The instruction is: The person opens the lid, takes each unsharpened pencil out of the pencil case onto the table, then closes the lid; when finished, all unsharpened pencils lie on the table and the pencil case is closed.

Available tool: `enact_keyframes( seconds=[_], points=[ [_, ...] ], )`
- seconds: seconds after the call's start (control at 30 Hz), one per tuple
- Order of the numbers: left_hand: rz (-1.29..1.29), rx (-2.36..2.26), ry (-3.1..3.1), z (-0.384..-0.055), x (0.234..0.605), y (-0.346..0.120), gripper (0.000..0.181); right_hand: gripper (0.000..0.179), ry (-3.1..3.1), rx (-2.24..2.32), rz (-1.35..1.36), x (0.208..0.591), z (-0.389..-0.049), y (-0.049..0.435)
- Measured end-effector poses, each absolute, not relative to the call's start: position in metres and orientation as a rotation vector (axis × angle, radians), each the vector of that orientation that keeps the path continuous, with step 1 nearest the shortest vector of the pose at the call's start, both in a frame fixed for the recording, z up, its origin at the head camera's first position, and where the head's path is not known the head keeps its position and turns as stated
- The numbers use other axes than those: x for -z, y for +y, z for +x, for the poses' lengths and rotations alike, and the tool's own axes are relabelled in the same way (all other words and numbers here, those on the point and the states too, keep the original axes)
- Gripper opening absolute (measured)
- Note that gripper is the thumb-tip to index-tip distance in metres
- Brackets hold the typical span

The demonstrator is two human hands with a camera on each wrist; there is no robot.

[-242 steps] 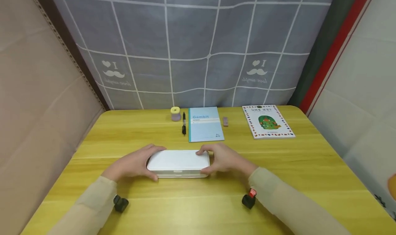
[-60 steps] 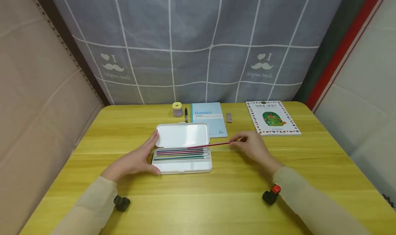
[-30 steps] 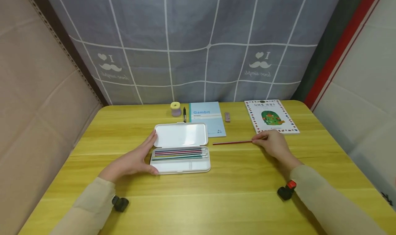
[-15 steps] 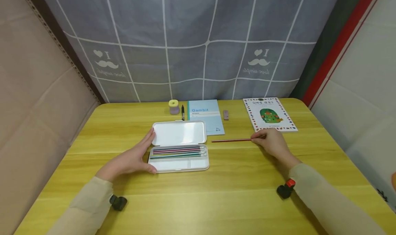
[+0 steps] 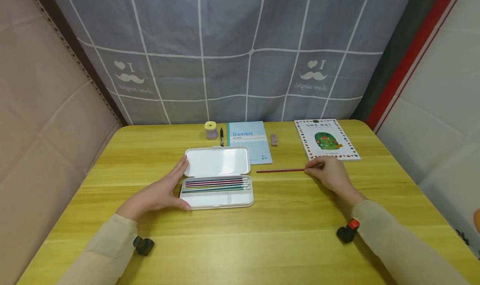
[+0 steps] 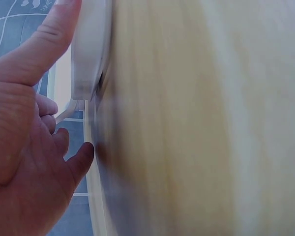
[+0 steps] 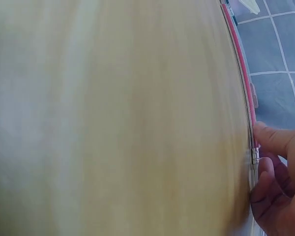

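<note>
A white pencil case (image 5: 221, 201) lies open on the table, its lid (image 5: 217, 161) folded back. Several coloured pencils (image 5: 215, 184) sit in its rear compartment. My left hand (image 5: 161, 193) is spread at the case's left end, fingertips at the lid's edge and thumb (image 6: 44, 44) resting at the front corner. To the right of the case, my right hand (image 5: 330, 174) pinches one end of a red pencil (image 5: 279, 171) between thumb and fingers. In the right wrist view the pencil (image 7: 242, 64) runs close along the tabletop, its metal ferrule beside my fingers.
Behind the case are a yellow-and-purple round container (image 5: 211, 130), a black pen (image 5: 221, 136), a blue notebook (image 5: 247, 137) partly covered by the lid, and a small purplish block (image 5: 274, 140). A white picture book (image 5: 326, 140) lies beyond my right hand.
The pencil case, closed at first, has been opened. My right hand took the red pencil out, carried it right and lowered it towards the table. Over the last second both hands stay nearly still.
</note>
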State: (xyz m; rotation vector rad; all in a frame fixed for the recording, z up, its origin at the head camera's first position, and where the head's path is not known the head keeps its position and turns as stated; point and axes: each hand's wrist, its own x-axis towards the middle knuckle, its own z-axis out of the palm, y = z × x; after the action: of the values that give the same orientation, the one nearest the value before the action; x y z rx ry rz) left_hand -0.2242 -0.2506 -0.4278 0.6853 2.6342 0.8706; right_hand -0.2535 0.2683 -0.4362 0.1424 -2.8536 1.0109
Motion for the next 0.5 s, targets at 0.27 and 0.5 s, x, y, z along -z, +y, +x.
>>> enact_keyframes(
  seconds=[0.27, 0.5],
  points=[
    [0.691, -0.866, 2.629, -0.224, 0.426, -0.25, 0.144, 0.032, -2.8, -1.044, 0.131, 0.433, -0.251, 0.263],
    [0.68, -0.847, 2.634, -0.222, 0.424, -0.25, 0.143, 0.044, -2.826, -1.105, 0.169, 0.424, -0.251, 0.247]
  ],
)
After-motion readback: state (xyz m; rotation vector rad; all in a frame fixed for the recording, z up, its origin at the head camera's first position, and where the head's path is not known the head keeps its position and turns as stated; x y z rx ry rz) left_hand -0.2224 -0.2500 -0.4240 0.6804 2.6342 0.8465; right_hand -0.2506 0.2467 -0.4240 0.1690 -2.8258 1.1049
